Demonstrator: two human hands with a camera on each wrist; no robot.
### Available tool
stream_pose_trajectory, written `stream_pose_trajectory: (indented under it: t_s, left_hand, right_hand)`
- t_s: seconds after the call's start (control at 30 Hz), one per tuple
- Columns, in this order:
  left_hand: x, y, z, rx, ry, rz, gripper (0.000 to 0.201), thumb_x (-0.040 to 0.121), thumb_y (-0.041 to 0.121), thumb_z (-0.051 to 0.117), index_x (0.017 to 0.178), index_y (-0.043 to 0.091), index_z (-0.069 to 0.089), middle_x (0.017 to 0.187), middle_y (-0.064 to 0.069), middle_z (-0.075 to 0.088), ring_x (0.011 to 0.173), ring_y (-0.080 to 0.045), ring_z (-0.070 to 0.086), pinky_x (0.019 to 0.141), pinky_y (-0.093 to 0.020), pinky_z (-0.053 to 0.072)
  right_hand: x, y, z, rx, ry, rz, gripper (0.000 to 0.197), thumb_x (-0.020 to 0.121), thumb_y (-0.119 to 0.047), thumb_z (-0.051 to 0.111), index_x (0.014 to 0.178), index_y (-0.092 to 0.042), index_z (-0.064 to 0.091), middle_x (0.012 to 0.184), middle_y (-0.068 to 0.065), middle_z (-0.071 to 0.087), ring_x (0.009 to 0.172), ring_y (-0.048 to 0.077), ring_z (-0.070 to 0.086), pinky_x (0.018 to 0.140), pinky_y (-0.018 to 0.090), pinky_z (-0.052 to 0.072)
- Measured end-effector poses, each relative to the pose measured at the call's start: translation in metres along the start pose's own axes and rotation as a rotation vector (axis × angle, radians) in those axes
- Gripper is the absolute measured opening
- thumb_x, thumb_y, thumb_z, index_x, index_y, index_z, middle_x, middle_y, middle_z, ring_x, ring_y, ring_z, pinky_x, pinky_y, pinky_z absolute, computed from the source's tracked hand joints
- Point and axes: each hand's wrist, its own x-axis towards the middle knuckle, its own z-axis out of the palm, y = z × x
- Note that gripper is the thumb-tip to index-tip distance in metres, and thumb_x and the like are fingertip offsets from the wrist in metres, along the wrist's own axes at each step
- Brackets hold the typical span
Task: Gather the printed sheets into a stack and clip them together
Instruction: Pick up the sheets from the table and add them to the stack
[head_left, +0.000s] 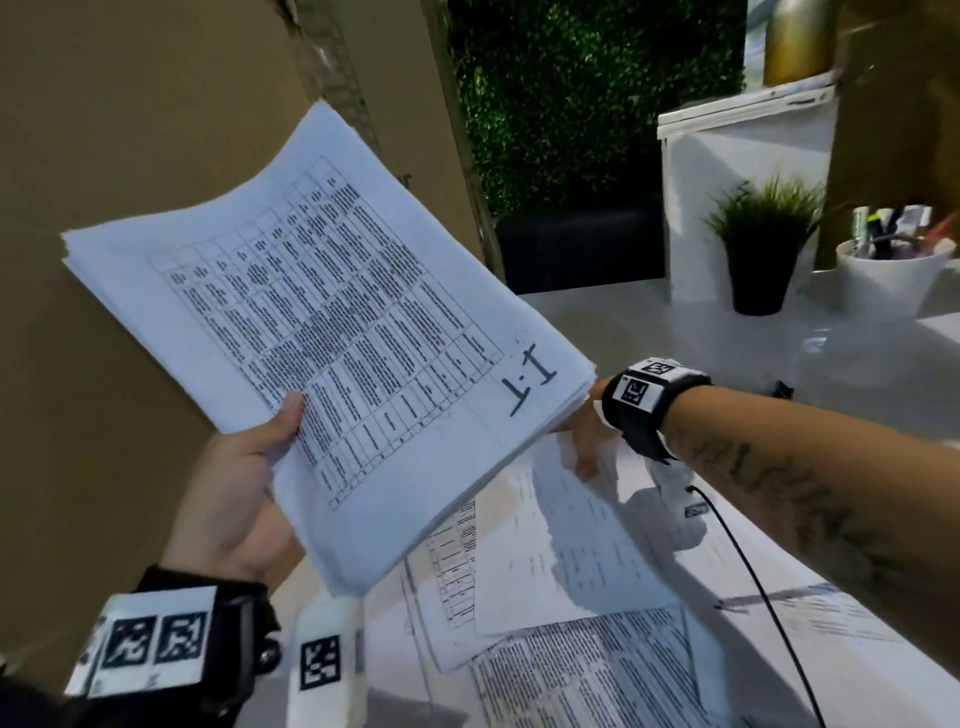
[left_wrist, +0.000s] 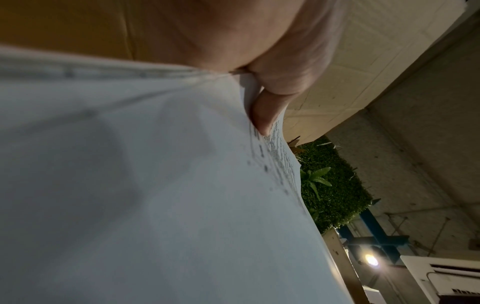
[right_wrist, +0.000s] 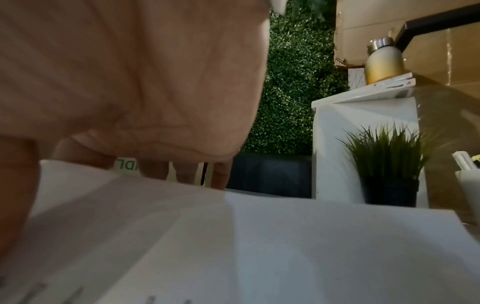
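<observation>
Left hand (head_left: 244, 488) grips one stack (head_left: 332, 332); right hand (head_left: 584, 436) flat on loose sheets (head_left: 571, 561), count unclear.

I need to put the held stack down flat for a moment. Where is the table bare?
Bare table shows behind the right hand, bordered by the potted plant and pen cup. The near side is crowded: loose sheets overlap there. The left hand grips the stack.
</observation>
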Motion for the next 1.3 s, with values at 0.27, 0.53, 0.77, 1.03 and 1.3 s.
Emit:
stream_pose_trajectory:
  t_s: [0.27,0.53,0.77,1.03,1.3]
  left_hand:
    - [0.001,-0.004,0.003,0.018,0.021,0.0,0.029,0.102,0.011,0.053,0.126,0.007,0.069,0.109,-0.006,0.081,0.092,-0.021,0.079,0.069,-0.036,0.065]
    - [0.0,-0.008,0.004,-0.023,0.012,0.001,0.035,0.099,0.01,0.055,0.132,0.009,0.067,0.12,-0.007,0.078,0.103,-0.023,0.077,0.075,-0.038,0.066]
    - [-0.004,-0.013,0.011,-0.116,-0.045,-0.035,0.054,0.083,0.015,0.062,0.137,0.006,0.064,0.131,-0.015,0.072,0.117,-0.032,0.07,0.084,-0.048,0.062]
    - [-0.015,-0.023,0.031,-0.116,-0.094,-0.098,0.026,0.095,0.011,0.057,0.098,0.002,0.082,0.107,-0.012,0.081,0.086,-0.022,0.081,0.06,-0.032,0.064]
    - [-0.027,-0.024,0.041,-0.105,-0.081,-0.071,0.023,0.096,0.007,0.056,0.113,0.005,0.072,0.096,-0.007,0.082,0.081,-0.02,0.08,0.06,-0.03,0.064]
  right_hand:
    - [-0.03,0.004,-0.013,-0.085,0.168,-0.033,0.044,0.095,-0.015,0.06,0.138,-0.017,0.051,0.065,-0.006,0.036,0.054,0.006,0.032,0.051,0.019,0.035]
    - [-0.007,0.021,0.0,0.271,0.213,-0.093,0.022,0.091,-0.01,0.064,0.112,-0.01,0.063,0.116,0.013,0.068,0.084,0.019,0.063,0.077,0.02,0.052]
    - [-0.095,0.112,0.0,0.874,0.191,-0.152,0.025,0.08,-0.005,0.076,0.104,-0.013,0.074,0.103,0.01,0.077,0.095,0.026,0.074,0.084,0.038,0.059]
    - [-0.176,0.188,0.082,0.615,0.08,0.113,0.036,0.068,-0.035,0.087,0.101,-0.029,0.074,0.099,-0.01,0.078,0.092,0.007,0.073,0.091,0.038,0.056]
    - [-0.168,0.178,0.056,0.325,0.276,0.097,0.034,0.08,-0.048,0.072,0.112,-0.04,0.061,0.116,-0.021,0.066,0.104,0.002,0.062,0.094,0.023,0.047]
